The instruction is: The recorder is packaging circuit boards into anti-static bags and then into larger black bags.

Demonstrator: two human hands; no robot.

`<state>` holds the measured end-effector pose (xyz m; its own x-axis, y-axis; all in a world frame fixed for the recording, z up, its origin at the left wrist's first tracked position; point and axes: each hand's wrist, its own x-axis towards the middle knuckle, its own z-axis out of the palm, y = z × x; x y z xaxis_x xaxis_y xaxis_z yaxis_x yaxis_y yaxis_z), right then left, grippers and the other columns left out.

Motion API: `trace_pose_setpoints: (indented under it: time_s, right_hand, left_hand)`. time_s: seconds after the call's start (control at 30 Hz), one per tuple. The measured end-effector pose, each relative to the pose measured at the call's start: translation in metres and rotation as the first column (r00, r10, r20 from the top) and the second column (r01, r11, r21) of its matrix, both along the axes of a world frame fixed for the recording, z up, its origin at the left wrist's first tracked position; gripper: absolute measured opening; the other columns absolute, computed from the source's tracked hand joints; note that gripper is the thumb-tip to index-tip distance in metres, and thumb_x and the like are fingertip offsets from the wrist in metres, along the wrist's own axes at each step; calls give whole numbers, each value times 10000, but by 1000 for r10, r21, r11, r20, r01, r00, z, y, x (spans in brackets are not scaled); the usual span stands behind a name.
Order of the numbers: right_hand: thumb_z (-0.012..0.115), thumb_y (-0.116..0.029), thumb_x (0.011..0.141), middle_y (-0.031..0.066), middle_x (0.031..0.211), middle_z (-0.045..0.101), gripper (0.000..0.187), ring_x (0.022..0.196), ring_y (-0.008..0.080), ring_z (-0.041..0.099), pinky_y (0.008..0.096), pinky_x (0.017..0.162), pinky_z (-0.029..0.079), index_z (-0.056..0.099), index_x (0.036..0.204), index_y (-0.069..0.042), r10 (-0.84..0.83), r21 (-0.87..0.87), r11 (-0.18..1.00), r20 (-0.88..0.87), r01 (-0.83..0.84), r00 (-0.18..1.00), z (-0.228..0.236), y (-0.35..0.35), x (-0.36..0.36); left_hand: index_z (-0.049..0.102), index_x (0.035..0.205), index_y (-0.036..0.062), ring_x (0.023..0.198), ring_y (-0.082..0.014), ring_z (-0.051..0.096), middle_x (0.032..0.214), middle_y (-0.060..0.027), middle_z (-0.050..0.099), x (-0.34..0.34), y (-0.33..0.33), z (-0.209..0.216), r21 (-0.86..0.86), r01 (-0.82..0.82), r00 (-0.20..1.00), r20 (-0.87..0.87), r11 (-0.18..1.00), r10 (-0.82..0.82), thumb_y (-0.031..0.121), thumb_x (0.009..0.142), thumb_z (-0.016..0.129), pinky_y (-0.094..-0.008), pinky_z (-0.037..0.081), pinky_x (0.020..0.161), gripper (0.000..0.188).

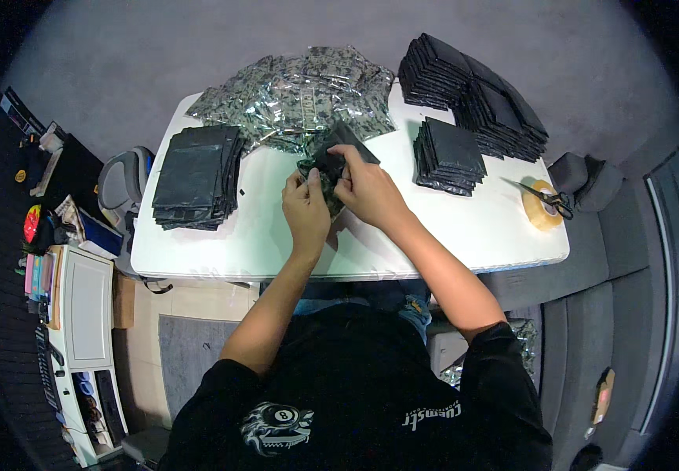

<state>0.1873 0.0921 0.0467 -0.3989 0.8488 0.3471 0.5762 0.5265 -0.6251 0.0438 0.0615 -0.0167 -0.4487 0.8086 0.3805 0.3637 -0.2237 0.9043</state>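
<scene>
1. The left hand (305, 212) is closed on a small, dark, crinkled camouflage packet (330, 192).
2. The right hand (371, 191) pinches a flat black bag (359, 144) against it, within the grip.
3. Beneath the grip: a white table (276, 245); beyond, glossy camouflage wrapping (276, 94); leftward and rightward, black stacks (194, 177).
4. Far right, a gray sofa (589, 330); far left, a white cabinet (91, 294).

Head-worn fisheye, downward over white table (265, 228)
</scene>
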Motion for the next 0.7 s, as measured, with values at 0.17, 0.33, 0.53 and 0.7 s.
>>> trace_pose_setpoints:
  time_s: [0.17, 0.33, 0.53, 0.7]
  right_hand:
    - [687, -69, 895, 139, 782, 654, 558, 736, 374, 700, 497, 696, 545, 522, 1428, -85, -48, 127, 991, 6, 47, 999, -4, -8, -4]
    - [669, -47, 930, 172, 812, 648, 515, 769, 384, 699, 484, 711, 539, 517, 1422, -58, 56, 14, 998, -63, -55, 996, -15, -9, -12]
    - [660, -46, 950, 187, 803, 618, 503, 756, 379, 679, 468, 708, 527, 510, 1429, -38, 139, 1, 990, -154, -141, 978, -11, -9, -10]
    - [679, -50, 938, 163, 806, 608, 470, 753, 357, 667, 464, 711, 529, 558, 1392, -22, 10, 66, 998, -120, -2, 993, -5, -7, -8]
  left_hand:
    - [777, 989, -79, 1055, -365, 636, 1184, -205, 692, 2, -2, 2, -2, 34, 998, 54, 999, -33, 310, 1129, 570, -460, 486, 946, 463]
    - [741, 998, -85, 952, -288, 668, 1093, -176, 696, 0, 4, -3, -65, 34, 997, 77, 997, -29, 309, 1155, 521, -404, 512, 871, 477]
    - [654, 1174, -27, 844, -153, 654, 955, -72, 694, -2, 6, 9, -174, 398, 740, 641, 901, -203, 329, 1175, 476, -335, 536, 765, 398]
    - [672, 1169, -27, 850, -167, 652, 966, -72, 685, 0, 6, 13, -241, 403, 784, 589, 883, -197, 352, 1176, 464, -339, 542, 781, 432]
